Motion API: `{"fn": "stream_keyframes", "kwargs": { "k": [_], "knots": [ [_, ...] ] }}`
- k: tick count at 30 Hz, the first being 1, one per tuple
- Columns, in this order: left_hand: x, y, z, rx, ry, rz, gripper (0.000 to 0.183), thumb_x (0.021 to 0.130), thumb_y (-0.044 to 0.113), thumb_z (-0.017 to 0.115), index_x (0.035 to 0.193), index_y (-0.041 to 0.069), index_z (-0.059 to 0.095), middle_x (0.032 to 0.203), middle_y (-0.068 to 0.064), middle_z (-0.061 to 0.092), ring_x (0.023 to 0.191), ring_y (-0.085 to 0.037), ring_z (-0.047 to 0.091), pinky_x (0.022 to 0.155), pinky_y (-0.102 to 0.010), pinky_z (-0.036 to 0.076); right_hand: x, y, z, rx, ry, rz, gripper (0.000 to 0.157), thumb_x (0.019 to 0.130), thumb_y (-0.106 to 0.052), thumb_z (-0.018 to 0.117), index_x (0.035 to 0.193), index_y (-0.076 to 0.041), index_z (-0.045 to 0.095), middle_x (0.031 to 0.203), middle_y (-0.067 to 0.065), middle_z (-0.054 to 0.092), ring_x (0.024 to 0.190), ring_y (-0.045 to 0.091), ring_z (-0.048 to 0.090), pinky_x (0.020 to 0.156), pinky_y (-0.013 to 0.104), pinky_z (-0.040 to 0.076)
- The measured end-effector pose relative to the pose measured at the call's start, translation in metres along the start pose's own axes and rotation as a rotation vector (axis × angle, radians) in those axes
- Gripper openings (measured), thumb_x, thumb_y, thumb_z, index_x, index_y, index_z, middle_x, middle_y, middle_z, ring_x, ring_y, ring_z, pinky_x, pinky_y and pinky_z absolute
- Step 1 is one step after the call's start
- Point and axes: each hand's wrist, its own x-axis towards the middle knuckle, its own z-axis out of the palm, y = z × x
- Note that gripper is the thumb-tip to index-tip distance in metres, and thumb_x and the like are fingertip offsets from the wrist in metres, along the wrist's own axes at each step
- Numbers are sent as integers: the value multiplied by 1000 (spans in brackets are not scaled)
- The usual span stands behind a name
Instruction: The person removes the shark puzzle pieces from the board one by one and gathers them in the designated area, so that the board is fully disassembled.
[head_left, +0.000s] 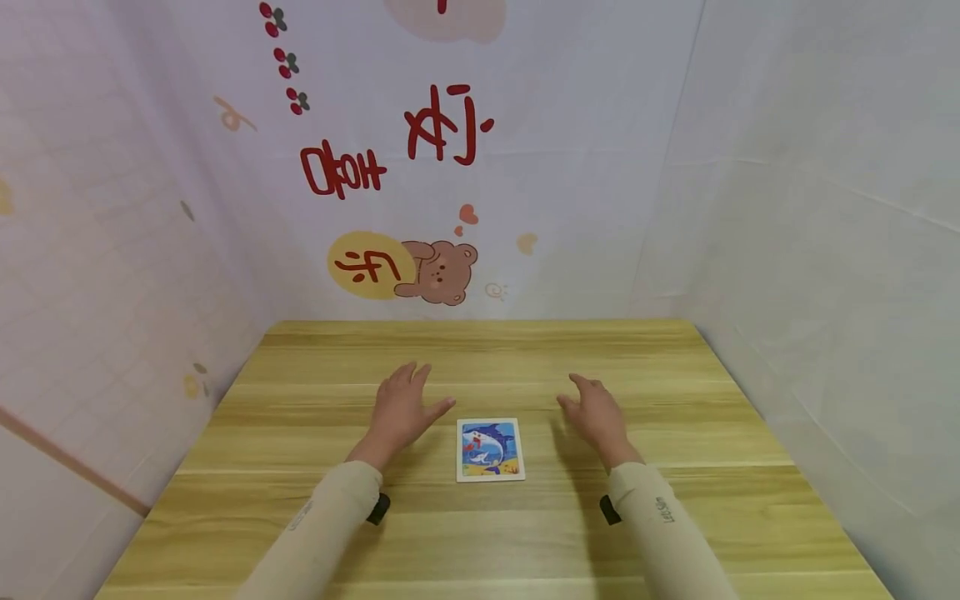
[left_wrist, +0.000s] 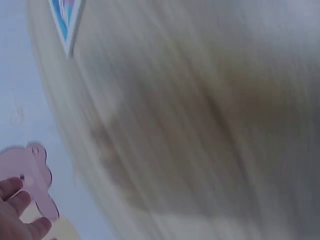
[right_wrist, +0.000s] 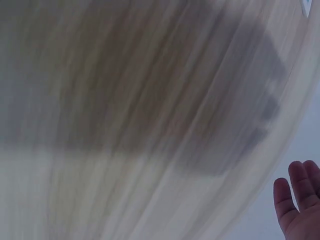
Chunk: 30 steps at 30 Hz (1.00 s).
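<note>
Note the white-bordered sea-scene card (head_left: pixel 491 450), flat on the table (head_left: pixel 525 367) between left hand (head_left: pixel 397 414) and right hand (head_left: pixel 600 418), nearer the left. Observe both hands, apart from each other and from the card, with fingers (right_wrist: pixel 301 184) loosely extended. Beyond them, see the printed bear (head_left: pixel 442 273) on the pale wall (head_left: pixel 577 108).

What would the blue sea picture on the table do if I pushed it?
The blue sea picture would probably slide, not roll, because it lies flat on the table. It might be stiff, since its edges look straight and unbent. It looks thin, so it's likely light.
</note>
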Motion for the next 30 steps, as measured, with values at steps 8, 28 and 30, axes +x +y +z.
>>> {"fn": "stream_keyframes", "kwargs": {
  "k": [8,28,30],
  "knots": [
    [-14,29,32,-136,9,-12,70,89,47,71,141,3,53,144,-22,48,135,-41,42,110,-57,30,-6,-16,22,236,29,47,45,100,-19,58,138,2,53,125,25,61,108,40,62,88,54,50],
    [-31,64,83,-112,39,-22,52,86,42,76,122,6,67,134,-20,56,129,-40,47,108,-57,31,-9,-42,63,301,-82,65,23,92,-15,69,112,-3,71,107,12,68,100,29,63,87,47,51],
    [-32,66,85,-109,32,-21,50,86,42,76,121,7,68,134,-20,56,128,-40,47,108,-57,31,-8,-41,66,282,-87,42,23,91,-14,70,111,-4,72,105,12,69,99,29,63,87,47,51]
  ]
}}
